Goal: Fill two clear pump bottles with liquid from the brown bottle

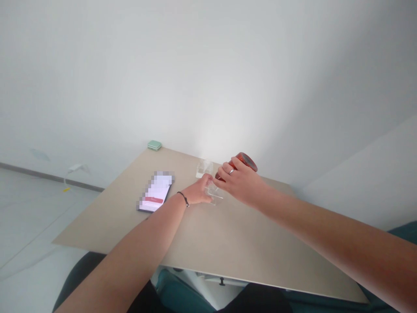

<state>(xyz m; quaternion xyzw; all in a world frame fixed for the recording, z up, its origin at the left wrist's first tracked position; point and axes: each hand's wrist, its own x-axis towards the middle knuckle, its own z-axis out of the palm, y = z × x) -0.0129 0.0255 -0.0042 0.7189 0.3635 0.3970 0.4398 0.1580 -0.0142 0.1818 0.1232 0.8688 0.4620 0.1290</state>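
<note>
My left hand [198, 191] is closed around a clear plastic container [215, 190] just above the middle of the table. In my right hand [243, 180] is a red-brown cylindrical container [246, 161], tilted so that its round base faces up and to the right. Its lower end points down toward the clear container, partly hidden by my fingers. Whether anything flows out of it I cannot tell. Right behind my left hand stands another clear plastic piece [204, 167]; I cannot make out if the two are joined.
A phone [158, 191] with a lit screen lies left of my left hand on the beige table [254, 248]. A small green case [154, 145] sits at the table's far left corner. The white wall [208, 78] rises directly behind the table.
</note>
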